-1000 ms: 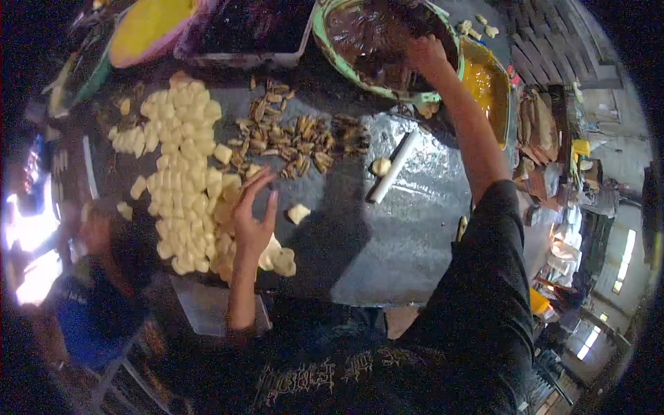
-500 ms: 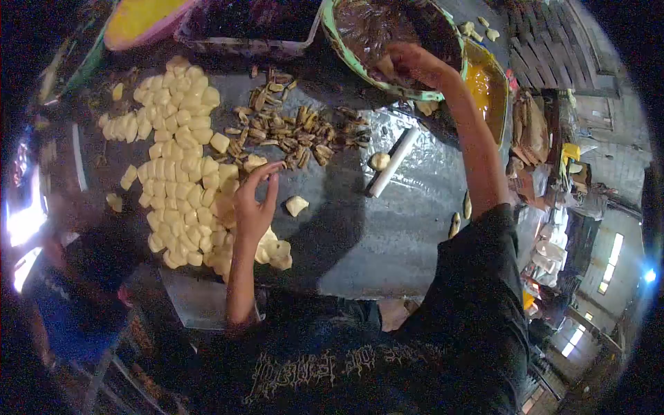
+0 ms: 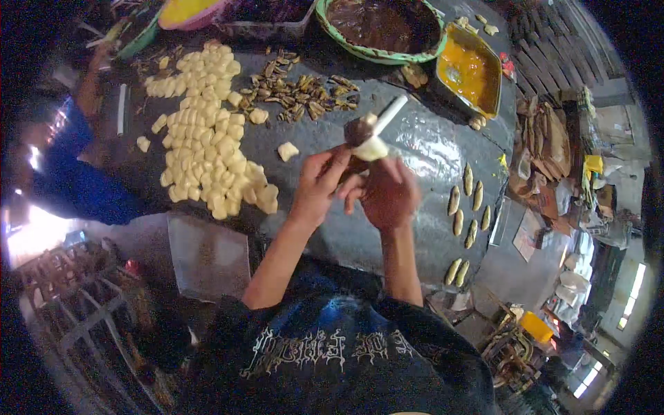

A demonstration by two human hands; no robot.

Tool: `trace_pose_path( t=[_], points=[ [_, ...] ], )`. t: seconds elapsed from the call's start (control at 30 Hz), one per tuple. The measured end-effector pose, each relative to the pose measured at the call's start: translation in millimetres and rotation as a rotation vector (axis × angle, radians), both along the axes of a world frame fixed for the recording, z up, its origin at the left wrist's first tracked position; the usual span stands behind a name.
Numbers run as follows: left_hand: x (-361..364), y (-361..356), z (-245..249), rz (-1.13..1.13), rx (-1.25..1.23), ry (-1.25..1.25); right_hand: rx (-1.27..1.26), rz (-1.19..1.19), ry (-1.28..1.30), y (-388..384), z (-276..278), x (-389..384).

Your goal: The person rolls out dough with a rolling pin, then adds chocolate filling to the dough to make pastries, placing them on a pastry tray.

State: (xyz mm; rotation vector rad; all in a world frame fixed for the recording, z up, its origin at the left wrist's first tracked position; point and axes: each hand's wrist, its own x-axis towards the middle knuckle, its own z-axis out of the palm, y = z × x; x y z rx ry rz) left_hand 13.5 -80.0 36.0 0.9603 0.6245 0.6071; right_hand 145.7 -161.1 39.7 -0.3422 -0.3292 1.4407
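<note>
Blurred pale dough (image 3: pixel 372 149) and a dark brown lump (image 3: pixel 358 131) sit close together over the dark table (image 3: pixel 332 242).

Both bare hands (image 3: pixel 319 185) (image 3: pixel 389 194) meet before the torso, forearms reaching forward, right blurred.

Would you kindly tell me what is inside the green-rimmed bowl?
The green-rimmed bowl holds a dark brown, glossy paste. The paste hides the bottom, so whatever lies beneath it cannot be seen.

Bright windows (image 3: pixel 632 296) slit the grey wall (image 3: pixel 626 242) at lower right; glare whitens the left edge beside the dark surface (image 3: pixel 346 238).
</note>
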Motion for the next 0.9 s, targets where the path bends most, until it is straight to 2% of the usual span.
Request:
trace_pose_path(
  t=[0.07, 0.13, 0.17, 0.23, 0.33, 0.43, 0.53, 0.57, 0.67, 0.73, 0.8, 0.87, 0.9],
  points=[
    [-13, -17, 0, -0.124, -0.391, -0.304, -0.157, -0.100, -0.438, -42, -21, -8],
    [-6, -57, 7, 0.187, -0.385, -0.027, -0.279, -0.169, -0.806, -70, -19, -7],
    [-5, -67, 10, 0.219, -0.495, -0.014, -0.325, -0.186, -0.952, -83, -14, -4],
    [-8, -82, -6, 0.245, -0.600, -0.202, -0.384, -0.288, -1.308, -100, 8, -1],
    [-10, -93, -6, 0.314, -0.710, -0.402, -0.204, -0.431, -1.787, -106, 14, -1],
    [-18, -90, -6, 0.260, -0.722, -0.668, -0.056, -0.559, -1.785, -101, 11, -5],
    [-26, -90, 13, 0.284, -0.709, -0.739, -0.182, -0.355, -1.374, -93, 8, -2],
    [-28, -90, 6, 0.302, -0.738, -0.771, -0.228, -0.245, -1.227, -86, 1, 3],
    [-35, -80, -27, 0.341, -0.838, -0.867, -0.153, -0.142, -0.907, -56, -6, 3],
    [-41, -62, -39, 0.363, -0.928, -0.937, -0.157, -0.106, -0.890, -30, -11, 1],
    [-44, -38, -42, 0.399, -0.828, -0.858, -0.171, -0.031, -0.857, 3, -21, 5],
    [-46, -14, -35, 0.472, -0.755, -0.771, -0.234, -0.029, -1.002, 40, -23, 9],
    [-50, 2, -40, 0.430, -0.742, -0.757, -0.268, -0.028, -1.073, 60, -25, 12]
  ],
)
